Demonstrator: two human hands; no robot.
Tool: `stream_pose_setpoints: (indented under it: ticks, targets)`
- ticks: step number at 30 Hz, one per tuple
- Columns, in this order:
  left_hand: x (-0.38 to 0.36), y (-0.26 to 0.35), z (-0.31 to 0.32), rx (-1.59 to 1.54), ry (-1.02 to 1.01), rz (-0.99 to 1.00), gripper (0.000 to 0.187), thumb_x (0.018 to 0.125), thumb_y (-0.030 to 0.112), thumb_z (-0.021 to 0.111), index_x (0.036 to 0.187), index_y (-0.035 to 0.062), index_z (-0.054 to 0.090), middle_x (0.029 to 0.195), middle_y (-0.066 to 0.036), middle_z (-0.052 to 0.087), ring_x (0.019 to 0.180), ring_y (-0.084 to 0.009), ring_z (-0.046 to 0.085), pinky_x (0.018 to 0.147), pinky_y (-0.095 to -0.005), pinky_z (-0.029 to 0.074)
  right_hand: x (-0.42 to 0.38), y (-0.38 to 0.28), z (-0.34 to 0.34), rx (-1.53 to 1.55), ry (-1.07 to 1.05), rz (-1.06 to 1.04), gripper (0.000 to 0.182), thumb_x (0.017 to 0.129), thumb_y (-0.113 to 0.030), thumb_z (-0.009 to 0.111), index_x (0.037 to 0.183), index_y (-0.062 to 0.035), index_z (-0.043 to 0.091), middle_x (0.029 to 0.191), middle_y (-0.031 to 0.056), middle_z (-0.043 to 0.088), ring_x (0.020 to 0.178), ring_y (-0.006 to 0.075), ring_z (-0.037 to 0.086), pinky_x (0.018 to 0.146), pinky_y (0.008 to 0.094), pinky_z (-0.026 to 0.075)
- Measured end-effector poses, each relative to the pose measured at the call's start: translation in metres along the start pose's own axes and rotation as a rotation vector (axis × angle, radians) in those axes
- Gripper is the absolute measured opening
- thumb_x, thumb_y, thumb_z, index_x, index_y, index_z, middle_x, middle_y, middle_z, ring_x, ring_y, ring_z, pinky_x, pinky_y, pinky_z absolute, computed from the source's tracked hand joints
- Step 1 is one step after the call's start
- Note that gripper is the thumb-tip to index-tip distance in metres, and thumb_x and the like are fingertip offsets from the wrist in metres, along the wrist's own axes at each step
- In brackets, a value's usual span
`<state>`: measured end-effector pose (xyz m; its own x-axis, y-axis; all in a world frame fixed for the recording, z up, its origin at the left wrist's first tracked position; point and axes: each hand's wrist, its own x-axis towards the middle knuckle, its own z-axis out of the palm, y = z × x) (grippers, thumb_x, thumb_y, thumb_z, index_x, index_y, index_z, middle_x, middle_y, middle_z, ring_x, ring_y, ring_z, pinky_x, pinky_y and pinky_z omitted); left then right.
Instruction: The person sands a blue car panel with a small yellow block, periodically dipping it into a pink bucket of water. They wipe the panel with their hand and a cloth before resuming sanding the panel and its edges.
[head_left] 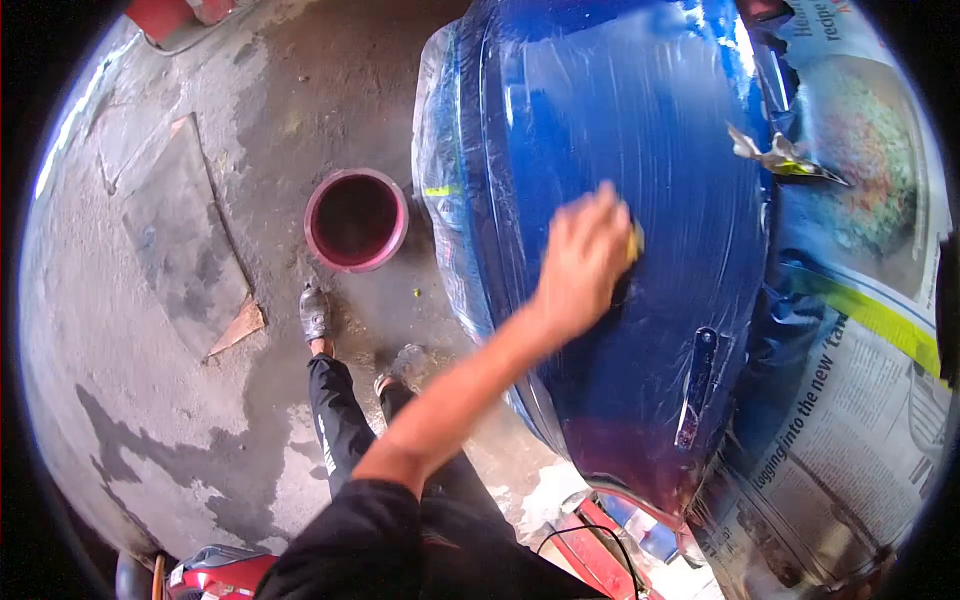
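Observation:
My left hand (583, 260), blurred by motion, is pressed down on a glossy blue car body panel (660, 170). Its fingers are closed round a small yellow pad (634, 243), of which only an edge shows past the hand. Wet streaks run lengthwise over the blue paint around it. Toward the panel's lower right is a long, narrow handle (697, 385). My right hand is out of the picture.
Clear plastic sheeting (440, 190) lines the panel's left side, and taped newspaper (850, 420) covers the right. A pink-rimmed bucket of dark liquid (355, 220) stands on the wet concrete floor, beyond my feet. A flat grey board (190, 240) lies farther left.

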<state>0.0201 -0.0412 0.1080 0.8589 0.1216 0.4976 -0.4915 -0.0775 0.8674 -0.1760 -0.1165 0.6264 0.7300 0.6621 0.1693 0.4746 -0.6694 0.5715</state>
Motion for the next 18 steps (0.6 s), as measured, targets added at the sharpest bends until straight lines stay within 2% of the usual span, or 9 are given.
stream_pose_setpoints:
  ticks: [2,4,7,8,11,14,15,16,18]
  targets:
    - [0.094,-0.049,-0.006,0.145,0.067,-0.024,0.039,0.090,0.006,0.073,0.128,0.0026,0.063,0.133,-0.024,0.062,0.122,-0.0431,0.058,0.110,-0.0528,0.040,-0.001,0.000,0.003,-0.009,0.006,-0.002,0.047,0.110,-0.045,0.039,0.135,-0.0168,0.066,0.136,0.0138,0.062,0.129,0.0358,0.056,0.109,0.0602,0.042]
    - [0.167,-0.093,-0.008,0.132,0.069,-0.145,0.032,0.093,0.005,0.068,0.124,0.0022,0.062,0.122,-0.024,0.063,0.117,-0.0445,0.058,0.106,-0.0518,0.042,0.000,-0.001,0.006,-0.004,0.008,-0.002,0.047,0.110,-0.045,0.039,0.135,-0.0167,0.066,0.135,0.0140,0.062,0.129,0.0358,0.056,0.109,0.0600,0.042]
    - [0.130,-0.070,-0.014,0.157,0.005,-0.194,0.036,0.092,0.002,0.067,0.127,0.0037,0.060,0.125,-0.024,0.063,0.118,-0.0445,0.058,0.104,-0.0531,0.042,-0.002,-0.001,0.005,-0.004,0.017,0.003,0.047,0.110,-0.045,0.039,0.135,-0.0165,0.066,0.135,0.0141,0.062,0.129,0.0358,0.056,0.109,0.0598,0.042]
    - [0.084,-0.057,-0.007,0.196,0.136,-0.057,0.040,0.090,0.001,0.069,0.130,0.0038,0.061,0.131,-0.025,0.061,0.117,-0.0453,0.058,0.104,-0.0533,0.042,-0.002,0.000,0.003,-0.008,0.023,0.003,0.047,0.110,-0.045,0.040,0.135,-0.0165,0.066,0.135,0.0142,0.062,0.128,0.0358,0.056,0.109,0.0597,0.042]
    - [-0.054,-0.009,-0.013,0.119,-0.070,-0.081,0.059,0.087,0.002,0.075,0.142,-0.0002,0.054,0.148,-0.030,0.053,0.136,-0.0448,0.052,0.109,-0.0585,0.040,-0.001,0.002,0.003,-0.002,0.023,0.008,0.047,0.110,-0.045,0.040,0.135,-0.0163,0.066,0.135,0.0143,0.062,0.128,0.0358,0.056,0.108,0.0595,0.042]
    - [0.012,-0.054,-0.027,0.201,-0.054,0.034,0.054,0.089,0.003,0.072,0.140,0.0006,0.056,0.145,-0.028,0.055,0.136,-0.0456,0.052,0.109,-0.0581,0.039,0.000,0.002,0.005,-0.005,0.018,0.012,0.047,0.110,-0.045,0.040,0.135,-0.0161,0.066,0.134,0.0145,0.062,0.128,0.0357,0.056,0.108,0.0592,0.043]
    - [0.059,-0.080,-0.027,0.257,0.007,0.042,0.041,0.092,0.005,0.067,0.132,0.0013,0.060,0.138,-0.025,0.059,0.128,-0.0444,0.056,0.107,-0.0568,0.039,-0.001,0.003,0.007,-0.003,0.020,0.016,0.047,0.110,-0.045,0.040,0.135,-0.0161,0.066,0.134,0.0146,0.062,0.128,0.0357,0.056,0.108,0.0591,0.043]
    - [0.100,-0.106,-0.029,0.276,-0.057,-0.133,0.032,0.093,0.007,0.065,0.124,0.0014,0.060,0.132,-0.022,0.061,0.118,-0.0426,0.058,0.102,-0.0559,0.041,0.000,0.002,0.009,-0.006,0.016,0.013,0.047,0.110,-0.045,0.040,0.135,-0.0160,0.066,0.134,0.0146,0.062,0.128,0.0357,0.056,0.108,0.0591,0.043]
    - [0.146,-0.137,-0.030,0.275,0.093,-0.061,0.032,0.093,0.008,0.066,0.123,0.0017,0.060,0.131,-0.020,0.062,0.111,-0.0405,0.059,0.100,-0.0552,0.041,0.002,0.001,0.011,-0.004,0.011,0.018,0.047,0.110,-0.045,0.040,0.135,-0.0159,0.066,0.134,0.0147,0.062,0.128,0.0357,0.056,0.108,0.0589,0.043]
